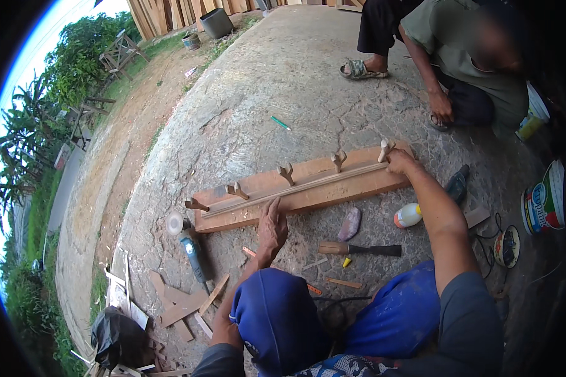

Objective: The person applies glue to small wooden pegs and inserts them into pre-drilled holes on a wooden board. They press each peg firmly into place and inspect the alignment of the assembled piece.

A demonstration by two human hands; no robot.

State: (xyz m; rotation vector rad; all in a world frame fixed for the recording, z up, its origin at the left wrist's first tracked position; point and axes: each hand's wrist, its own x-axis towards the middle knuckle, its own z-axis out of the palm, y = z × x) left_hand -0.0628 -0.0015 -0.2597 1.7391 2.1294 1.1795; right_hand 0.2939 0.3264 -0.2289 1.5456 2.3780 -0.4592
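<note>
A reddish-brown wooden board lies slantwise on the ground in front of me. Along its far side stands a row of several forked wooden pegs. A long thin wooden strip runs lengthwise over the board, just on my side of the pegs. My left hand rests at the board's near edge, its fingers stretched out and touching the strip. At the right end, my right hand has its fingers closed on the strip's end, close beside the pale last peg; its fingertips are partly hidden.
An angle grinder lies left of the board. Nearer me are a stone, a chisel, a bottle and wood offcuts. A green power tool and buckets are at right. Another person crouches beyond; a pencil lies farther off.
</note>
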